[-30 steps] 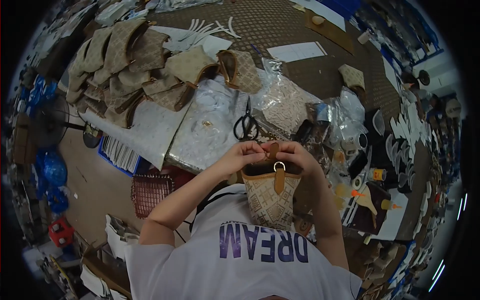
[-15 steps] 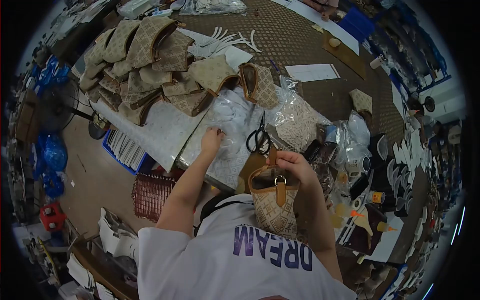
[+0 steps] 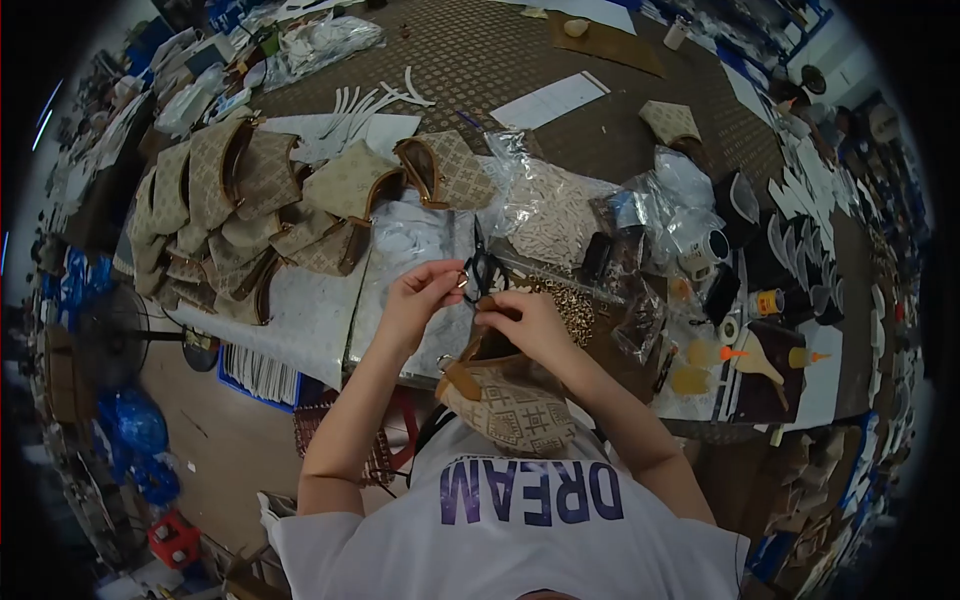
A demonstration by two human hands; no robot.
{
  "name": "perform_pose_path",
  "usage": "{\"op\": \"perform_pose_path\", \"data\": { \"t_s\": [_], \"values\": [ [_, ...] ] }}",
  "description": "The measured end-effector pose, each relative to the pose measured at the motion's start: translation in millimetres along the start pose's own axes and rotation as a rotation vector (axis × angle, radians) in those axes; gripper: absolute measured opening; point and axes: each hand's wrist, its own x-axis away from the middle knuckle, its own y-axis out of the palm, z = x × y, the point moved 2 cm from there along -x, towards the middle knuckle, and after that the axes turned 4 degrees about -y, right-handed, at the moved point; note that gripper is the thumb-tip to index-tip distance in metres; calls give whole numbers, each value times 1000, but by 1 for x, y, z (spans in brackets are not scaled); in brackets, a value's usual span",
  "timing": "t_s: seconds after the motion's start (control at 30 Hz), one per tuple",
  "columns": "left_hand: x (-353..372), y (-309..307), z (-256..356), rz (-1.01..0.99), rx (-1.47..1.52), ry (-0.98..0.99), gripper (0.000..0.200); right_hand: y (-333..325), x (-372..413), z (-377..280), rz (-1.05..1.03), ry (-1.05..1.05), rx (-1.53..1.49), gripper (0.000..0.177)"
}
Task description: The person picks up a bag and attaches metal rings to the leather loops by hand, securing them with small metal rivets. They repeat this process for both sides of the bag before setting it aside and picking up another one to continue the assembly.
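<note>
My left hand pinches a small shiny metal ring between thumb and fingertips; its exact shape is hard to make out. Close beside it, my right hand is closed on the brown leather tab of a patterned beige bag. The bag hangs tilted in front of my shirt, its opening partly hidden by my right hand. A brown strap with a metal ring shows on its left side. Just beyond my fingertips lie black-handled scissors on the table.
Similar patterned bags are piled at the left. Past the scissors sits a clear bag of pale small pieces, with gold metal parts nearer. Glue bottles and jars stand at the right. A blue crate is below the table's left edge.
My left hand has come from the plastic on the table to beside my right hand, with the metal ring now visible in it. The bag has tilted and turned, and my view has shifted.
</note>
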Motion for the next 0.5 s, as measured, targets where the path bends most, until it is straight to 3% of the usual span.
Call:
{"op": "perform_pose_path", "data": {
  "t_s": [0.23, 0.4, 0.5],
  "values": [
    [21, 28, 17, -136, -238, 28, 26, -1, 9, -9, 88, -185, 263, 21],
    [19, 37, 17, -68, -538, 88, 27, 8, 14, -6, 161, -276, 319, 18],
    [20, 40, 23, 4, -896, 352, 24, 8, 15, -4, 160, -261, 257, 16]
  ]
}}
